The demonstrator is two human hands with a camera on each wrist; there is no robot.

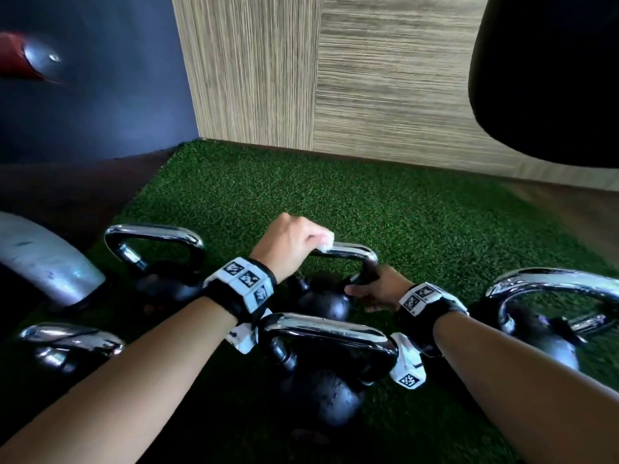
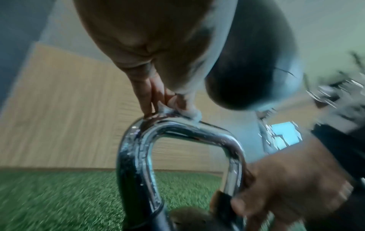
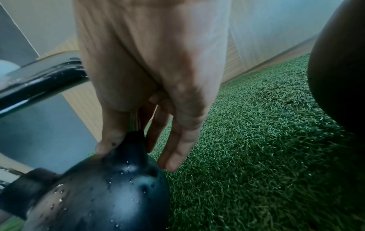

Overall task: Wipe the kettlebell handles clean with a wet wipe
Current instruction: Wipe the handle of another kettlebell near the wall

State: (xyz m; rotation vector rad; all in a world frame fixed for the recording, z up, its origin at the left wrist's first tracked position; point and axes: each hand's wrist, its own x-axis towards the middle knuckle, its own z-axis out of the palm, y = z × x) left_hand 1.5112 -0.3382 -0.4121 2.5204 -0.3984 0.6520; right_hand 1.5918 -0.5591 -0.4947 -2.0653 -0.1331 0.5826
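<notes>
Several black kettlebells with chrome handles stand on green turf (image 1: 368, 202). My left hand (image 1: 301, 242) presses a small white wet wipe (image 1: 326, 245) onto the top bar of the middle kettlebell's handle (image 1: 351, 252), near its left end. In the left wrist view the fingers (image 2: 152, 100) pinch the wipe (image 2: 190, 114) against the handle (image 2: 177, 129). My right hand (image 1: 366, 291) grips the right leg of the same handle just above the ball (image 1: 321, 303). In the right wrist view its thumb and fingers (image 3: 173, 148) straddle that leg above the wet ball (image 3: 110, 187).
Another kettlebell (image 1: 325, 380) stands close in front, under my forearms. Two more are at the left (image 1: 157, 249) (image 1: 70, 339) and one at the right (image 1: 552, 296). A black punching bag (image 1: 549, 78) hangs top right. A grey curved part (image 1: 43, 262) lies left. Wood-panel walls (image 1: 385, 95) close the corner.
</notes>
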